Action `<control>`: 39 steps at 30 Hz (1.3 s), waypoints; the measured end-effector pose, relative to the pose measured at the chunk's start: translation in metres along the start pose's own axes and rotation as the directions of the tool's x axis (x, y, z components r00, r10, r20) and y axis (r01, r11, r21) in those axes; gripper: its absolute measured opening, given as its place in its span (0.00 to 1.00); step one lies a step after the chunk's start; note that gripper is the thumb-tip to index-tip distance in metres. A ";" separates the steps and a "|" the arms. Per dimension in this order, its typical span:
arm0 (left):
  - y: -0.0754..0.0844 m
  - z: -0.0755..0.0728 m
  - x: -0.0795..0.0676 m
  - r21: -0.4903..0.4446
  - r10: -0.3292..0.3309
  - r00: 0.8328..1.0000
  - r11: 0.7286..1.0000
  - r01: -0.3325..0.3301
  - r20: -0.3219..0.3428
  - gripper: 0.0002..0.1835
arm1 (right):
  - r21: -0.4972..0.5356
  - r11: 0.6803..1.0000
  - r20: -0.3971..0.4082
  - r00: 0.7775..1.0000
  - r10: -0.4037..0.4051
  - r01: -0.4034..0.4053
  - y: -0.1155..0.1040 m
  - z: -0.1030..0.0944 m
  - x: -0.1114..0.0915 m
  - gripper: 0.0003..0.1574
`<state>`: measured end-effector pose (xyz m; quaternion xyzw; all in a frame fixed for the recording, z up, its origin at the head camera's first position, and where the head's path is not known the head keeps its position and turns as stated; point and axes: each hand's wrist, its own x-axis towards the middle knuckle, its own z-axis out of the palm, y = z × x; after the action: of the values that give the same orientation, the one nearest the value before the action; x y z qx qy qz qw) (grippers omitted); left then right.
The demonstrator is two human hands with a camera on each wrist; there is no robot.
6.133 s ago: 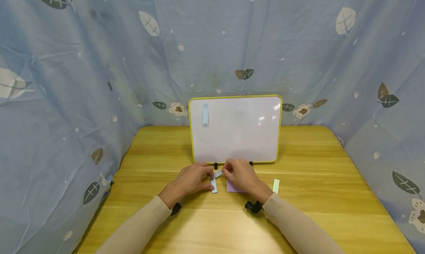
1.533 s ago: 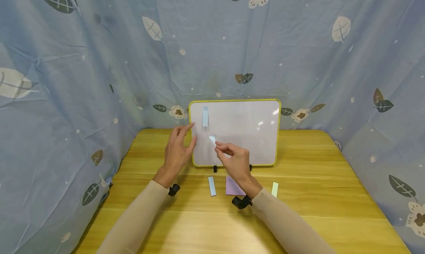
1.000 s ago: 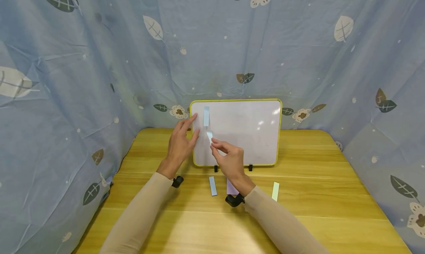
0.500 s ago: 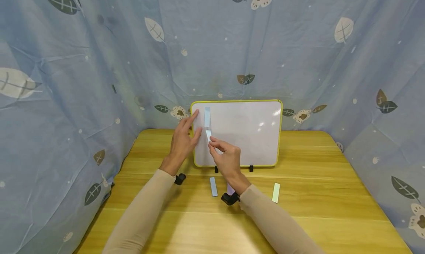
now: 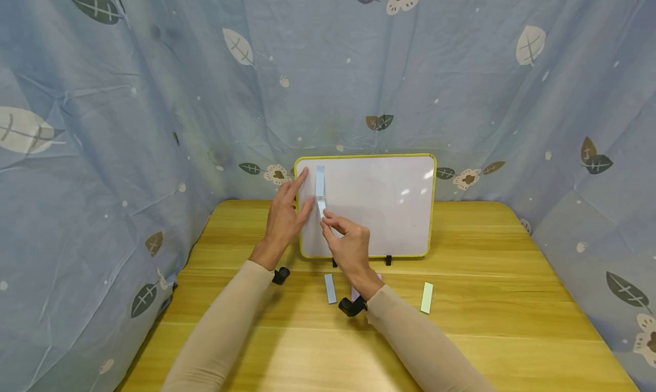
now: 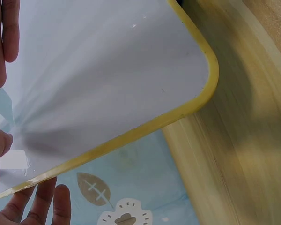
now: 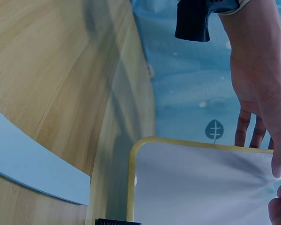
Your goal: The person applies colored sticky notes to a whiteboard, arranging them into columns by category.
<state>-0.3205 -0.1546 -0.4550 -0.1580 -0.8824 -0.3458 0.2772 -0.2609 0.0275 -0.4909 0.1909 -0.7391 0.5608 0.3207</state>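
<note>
My right hand [image 5: 351, 244] pinches the lower end of a narrow light-blue sticky note [image 5: 321, 204] between thumb and fingertips. The note's upper end lies close to the whiteboard [image 5: 379, 209], just under another light-blue sticky note [image 5: 320, 181] stuck upright near the board's top left. My left hand [image 5: 282, 218] holds the board's left edge, index finger and thumb on the white face. In the left wrist view its other fingers [image 6: 42, 201] reach behind the yellow frame, and the held note [image 6: 1, 103] shows beside the thumb.
On the wooden table [image 5: 492, 255] before the board lie a slim blue note pad [image 5: 330, 289], a purple pad [image 5: 355, 294] partly hidden by my right wrist, and a pale green pad [image 5: 427, 298]. Black feet [image 5: 388, 260] support the board. A patterned curtain [image 5: 179, 96] surrounds the table.
The right hand has lifted the note from the blue pad to the board, then moved up and left beneath the first note. The left hand has gone from the pad to the board's left edge.
</note>
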 end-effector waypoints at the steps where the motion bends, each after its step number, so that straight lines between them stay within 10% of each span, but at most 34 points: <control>1: 0.000 0.000 0.000 0.001 0.000 1.000 1.000 0.000 -0.002 0.41 | 0.005 1.000 -0.002 1.000 -0.004 0.004 0.000 0.001 0.000 0.08; 39: 0.000 0.007 0.000 -0.024 -0.027 1.000 0.999 0.027 -0.013 0.44 | 0.017 0.999 -0.036 0.999 -0.029 0.030 0.007 0.011 0.000 0.06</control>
<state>-0.3231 -0.1497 -0.4592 -0.1472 -0.8783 -0.3612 0.2764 -0.2684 0.0190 -0.4982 0.1945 -0.7254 0.5658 0.3403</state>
